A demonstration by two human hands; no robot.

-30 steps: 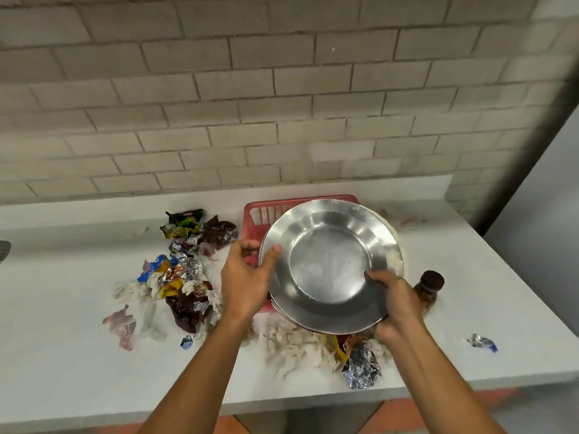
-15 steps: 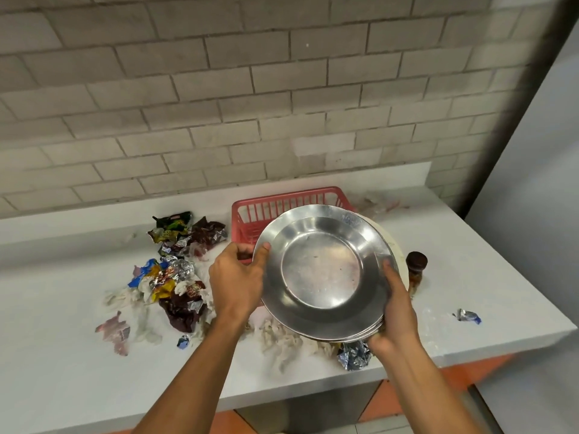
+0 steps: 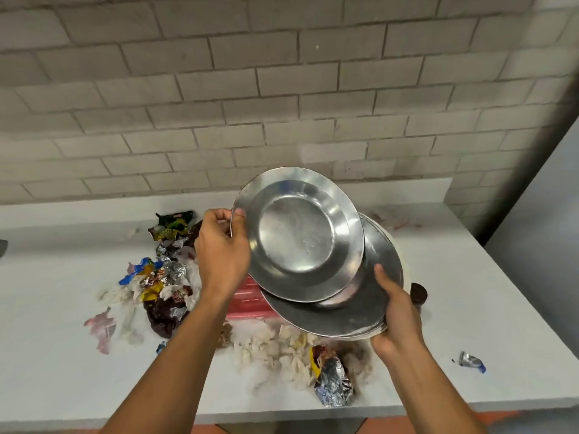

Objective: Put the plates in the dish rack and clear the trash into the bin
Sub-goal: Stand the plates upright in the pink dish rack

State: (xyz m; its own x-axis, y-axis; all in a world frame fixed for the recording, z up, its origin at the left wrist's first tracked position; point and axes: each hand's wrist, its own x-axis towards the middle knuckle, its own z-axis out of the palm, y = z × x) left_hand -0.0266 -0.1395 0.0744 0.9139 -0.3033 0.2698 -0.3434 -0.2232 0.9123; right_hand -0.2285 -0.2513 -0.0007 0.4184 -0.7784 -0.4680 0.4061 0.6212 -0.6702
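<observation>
Steel, dull and scuffed, makes up every plate in view: one top plate (image 3: 297, 236) lifted and tilted, and beneath it a stack of plates (image 3: 360, 308) whose rims show as several thin edges (I cannot count them exactly). The left hand (image 3: 222, 245) pinches the top plate's left rim between thumb and fingers, holding it clear of the stack except at its lower edge, which rests on or just over the plate below. The right hand (image 3: 398, 314) cups the stack from its right side and underneath, thumb over the rim. Both are held in the air above the white counter (image 3: 47, 355). Part of one red dish rack (image 3: 247, 299) shows under the plates. Trash lies in two main heaps: coloured wrappers (image 3: 159, 274) left of the rack, and crumpled tissue with a foil wrapper (image 3: 332, 380) near the front edge. One small foil scrap (image 3: 471, 361) sits apart at right, and one brown-capped bottle (image 3: 418, 292) stands just behind the right hand.
</observation>
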